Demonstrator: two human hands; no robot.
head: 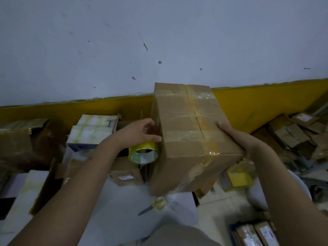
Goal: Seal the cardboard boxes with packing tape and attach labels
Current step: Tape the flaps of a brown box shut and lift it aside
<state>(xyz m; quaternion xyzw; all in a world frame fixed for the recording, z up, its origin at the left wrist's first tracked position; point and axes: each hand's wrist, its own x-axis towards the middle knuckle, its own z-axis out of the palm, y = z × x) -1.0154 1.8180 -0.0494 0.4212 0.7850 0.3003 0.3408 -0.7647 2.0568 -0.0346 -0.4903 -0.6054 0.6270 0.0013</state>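
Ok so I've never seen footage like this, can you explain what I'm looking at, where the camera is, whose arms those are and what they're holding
This is one picture from a camera worn on a person's head, looking forward and down, so both arms reaching in belong to the wearer. No machine is involved. The right hand holds the side of a big cardboard box already crossed with clear tape strips. The left hand holds a yellowish tape roll against the box's other side. Beneath lie yellow-handled scissors, and smaller parcels are piled around by a white and yellow wall.
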